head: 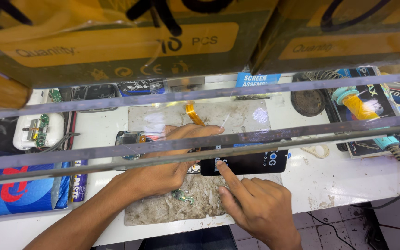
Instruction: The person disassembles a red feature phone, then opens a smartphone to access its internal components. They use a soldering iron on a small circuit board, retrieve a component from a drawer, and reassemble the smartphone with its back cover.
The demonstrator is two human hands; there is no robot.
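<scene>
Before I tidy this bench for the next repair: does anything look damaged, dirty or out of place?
The work mat is badly stained and worn. A small green circuit board lies loose on it beside the left hand, and an orange flex cable curls off by itself.

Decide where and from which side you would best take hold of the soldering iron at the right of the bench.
Probably grip the soldering iron around its yellow handle, coming from above. It lies slanted on the black packet with the handle's upper face exposed. The teal collars at each end bound the grip, and the cable end is half hidden behind a bar, so avoid it.
</scene>
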